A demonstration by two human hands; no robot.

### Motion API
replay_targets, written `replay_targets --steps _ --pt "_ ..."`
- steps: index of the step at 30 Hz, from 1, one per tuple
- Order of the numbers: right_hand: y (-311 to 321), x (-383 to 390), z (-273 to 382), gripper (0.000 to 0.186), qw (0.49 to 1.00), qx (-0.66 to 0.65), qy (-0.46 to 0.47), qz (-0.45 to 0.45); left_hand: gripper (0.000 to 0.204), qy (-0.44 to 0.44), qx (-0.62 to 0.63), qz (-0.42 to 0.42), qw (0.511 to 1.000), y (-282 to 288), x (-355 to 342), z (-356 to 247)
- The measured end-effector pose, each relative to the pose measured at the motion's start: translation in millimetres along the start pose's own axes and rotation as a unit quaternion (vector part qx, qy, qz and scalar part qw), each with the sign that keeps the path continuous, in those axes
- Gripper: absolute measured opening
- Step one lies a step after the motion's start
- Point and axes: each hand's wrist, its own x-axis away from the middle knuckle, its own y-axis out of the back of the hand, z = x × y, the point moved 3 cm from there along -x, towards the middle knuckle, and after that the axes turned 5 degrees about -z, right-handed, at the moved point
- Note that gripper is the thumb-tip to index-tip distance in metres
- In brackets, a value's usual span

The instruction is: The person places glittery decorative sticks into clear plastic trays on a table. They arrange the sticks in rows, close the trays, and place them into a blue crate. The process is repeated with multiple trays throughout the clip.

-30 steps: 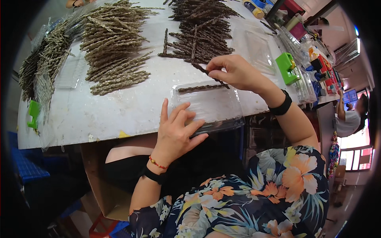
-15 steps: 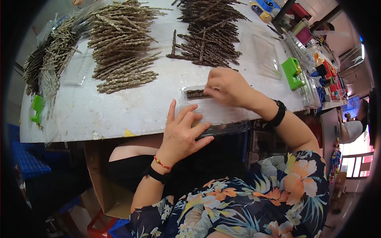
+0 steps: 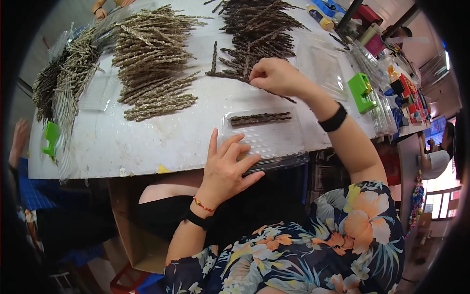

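Note:
A clear ribbed plastic tray (image 3: 279,142) lies at the table's near edge, with a few dark twisted sticks (image 3: 260,118) side by side along its far end. My left hand (image 3: 227,164) rests on the tray's left near part, fingers spread and holding nothing. Farther off, my right hand (image 3: 278,78) is at the near side of a pile of dark brown twisted sticks (image 3: 259,29). Its thumb and fingers are pinched together on a dark stick that runs beneath the hand; the fingertips partly hide the grip.
Paler gold-brown twisted sticks (image 3: 154,54) are heaped to the left, with more bundles (image 3: 73,73) beyond. Green tape dispensers (image 3: 361,93) stand at both table sides. Clear trays (image 3: 325,71) lie at the right. Another person's hand (image 3: 100,13) shows at the far left edge.
My right hand has moved from the tray away to the dark pile, leaving the sticks in the tray uncovered. My left hand has stayed on the tray. Other people's hands have appeared at the left.

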Motion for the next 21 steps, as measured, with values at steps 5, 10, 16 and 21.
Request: replay_targets --steps 5,10,16,21 --pt "38.4 16.6 13.2 0.024 0.955 -0.259 -0.126 0.071 0.034 0.000 0.000 0.003 1.000 0.3 -1.7 -2.7" --pt "22.4 37.3 10.1 0.019 0.935 -0.349 -0.045 0.046 0.033 -0.001 0.006 -0.002 1.000 -0.7 -3.4 -2.7" --pt "6.1 50.8 7.5 0.018 0.960 -0.265 -0.042 0.079 0.033 -0.002 0.007 -0.004 1.000 -1.5 -3.6 -1.5" --pt "-17.4 61.3 20.2 0.019 0.986 -0.139 0.046 0.079 0.032 -0.003 0.016 -0.005 1.000 -2.4 -2.1 -0.9"
